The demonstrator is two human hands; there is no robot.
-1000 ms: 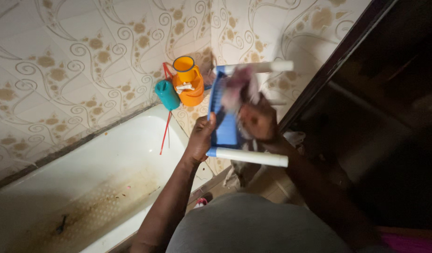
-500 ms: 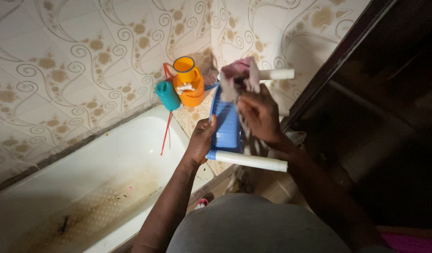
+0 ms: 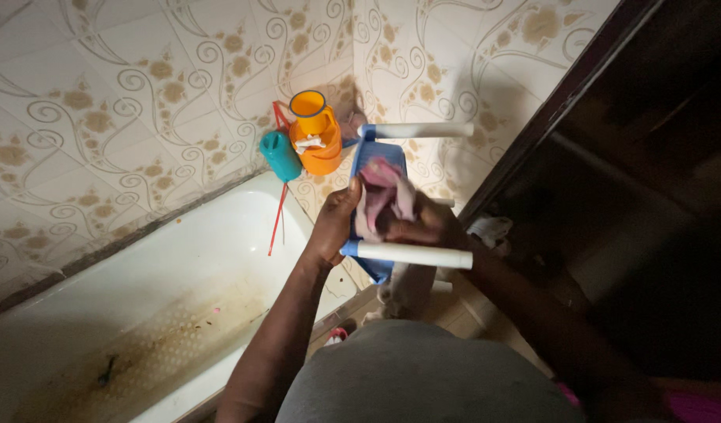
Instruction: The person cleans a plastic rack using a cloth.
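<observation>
A small blue plastic stool (image 3: 374,159) with white legs (image 3: 411,254) is held on its side in front of me. My left hand (image 3: 335,223) grips the stool's left edge. My right hand (image 3: 423,229) is closed on a pink and white cloth (image 3: 382,194) and presses it against the underside of the blue seat, between the two white legs. One white leg (image 3: 419,130) sticks out to the right at the top.
A stained white bathtub (image 3: 141,313) lies at lower left under patterned tiled walls. On its corner stand an orange jug (image 3: 315,135) and a teal bottle (image 3: 280,156), with a red stick (image 3: 277,221) leaning beside them. A dark door frame (image 3: 564,102) runs on the right.
My right hand has dragged the cloth down from the top of the stool to the middle of its underside. The stool has tilted and shifted slightly lower.
</observation>
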